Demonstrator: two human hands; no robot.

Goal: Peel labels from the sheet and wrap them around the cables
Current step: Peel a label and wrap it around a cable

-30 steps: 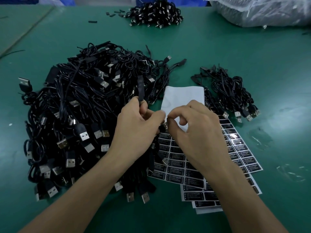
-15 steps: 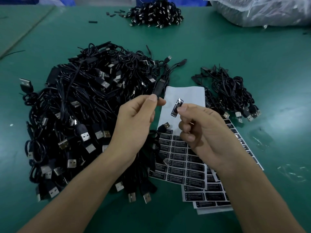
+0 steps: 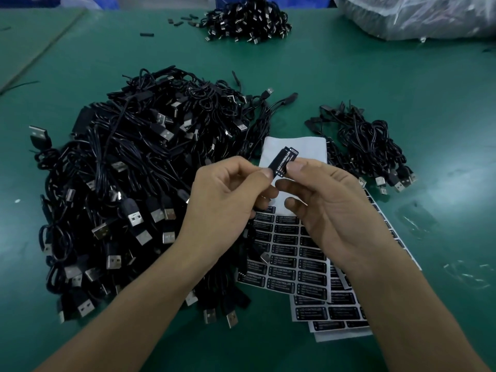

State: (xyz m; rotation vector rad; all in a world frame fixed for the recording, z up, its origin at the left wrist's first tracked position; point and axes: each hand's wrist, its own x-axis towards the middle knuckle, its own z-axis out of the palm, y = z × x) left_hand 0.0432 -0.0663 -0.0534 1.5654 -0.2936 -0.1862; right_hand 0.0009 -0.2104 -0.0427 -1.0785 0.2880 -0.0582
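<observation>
My left hand [image 3: 228,197] pinches the small black controller block of a cable [image 3: 276,161] between thumb and forefinger. My right hand [image 3: 330,208] holds a black "LED CONTROLLER" label [image 3: 285,161] against that block with thumb and forefinger. Both hands hover above the label sheet [image 3: 292,267], whose upper part is bare white backing and whose lower rows hold several black labels. More sheets lie stacked under it. A big heap of black USB cables [image 3: 128,189] fills the table to the left.
A smaller bundle of black cables [image 3: 370,149] lies right of the sheet. Another pile of cables [image 3: 247,20] sits at the far edge, with a clear plastic bag [image 3: 418,14] at the top right. Green table mat [image 3: 402,84] all around.
My right hand peeled a label off the sheet, lifted it, and brought it onto the cable block. My left hand raised the block and turned it toward the right hand.
</observation>
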